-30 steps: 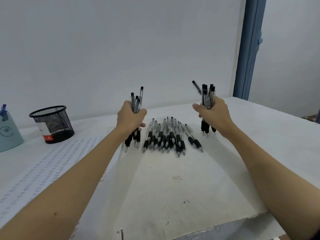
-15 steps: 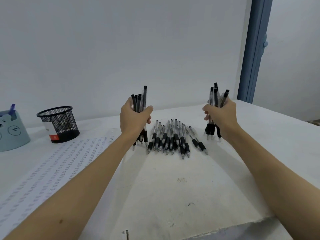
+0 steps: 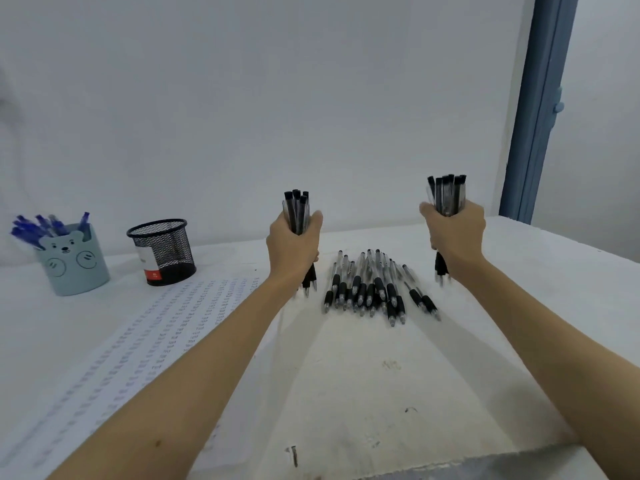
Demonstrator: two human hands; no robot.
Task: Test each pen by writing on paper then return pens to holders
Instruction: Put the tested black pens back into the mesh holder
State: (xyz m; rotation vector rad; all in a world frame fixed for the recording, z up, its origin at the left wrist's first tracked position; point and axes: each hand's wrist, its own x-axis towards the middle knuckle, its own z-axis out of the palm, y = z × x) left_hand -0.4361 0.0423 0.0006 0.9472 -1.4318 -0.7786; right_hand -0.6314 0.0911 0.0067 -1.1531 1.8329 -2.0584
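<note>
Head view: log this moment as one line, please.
left hand: grips upright bundle of black pens | right hand: grips second black-pen bundle | loose black pens: on white table | black mesh holder: no pens visible

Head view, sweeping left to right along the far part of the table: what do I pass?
Bear holder of blue pens → black mesh holder → left hand gripping a pen bundle → loose black pens lying on the table → right hand gripping another bundle.

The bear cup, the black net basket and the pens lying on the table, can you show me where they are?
bear cup [image 3: 71, 263], head view, on its front wall by the bear face.
black net basket [image 3: 162, 249], head view, on its mesh side.
pens lying on the table [image 3: 372, 289], head view, on the middle of the pile.
</note>
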